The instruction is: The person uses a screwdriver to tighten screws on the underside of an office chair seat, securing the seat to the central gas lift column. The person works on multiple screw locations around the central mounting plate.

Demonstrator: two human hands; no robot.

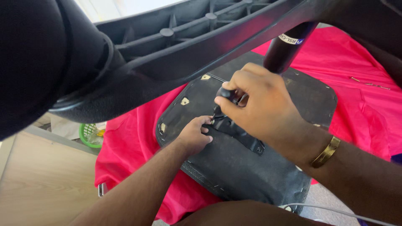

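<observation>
Black upturned chair seat underside (234, 167) on red cloth (134, 150).
Right hand (255, 104) grips black-handled screwdriver (224, 98) at black metal bracket (240, 134); left hand (194, 136), fingers curled, steadies its tip.

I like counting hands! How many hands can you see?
2. The left hand rests on the black seat bottom; the right hand grips a black tool handle above it. None seem hidden.

One small label (290, 40) shows. It is a white sticker with dark print and a bit of blue at one end. It is stuck on the black round post (287, 48) near the top of the view, just above the right hand (255, 102). No boxes, signs or screens show.
</observation>
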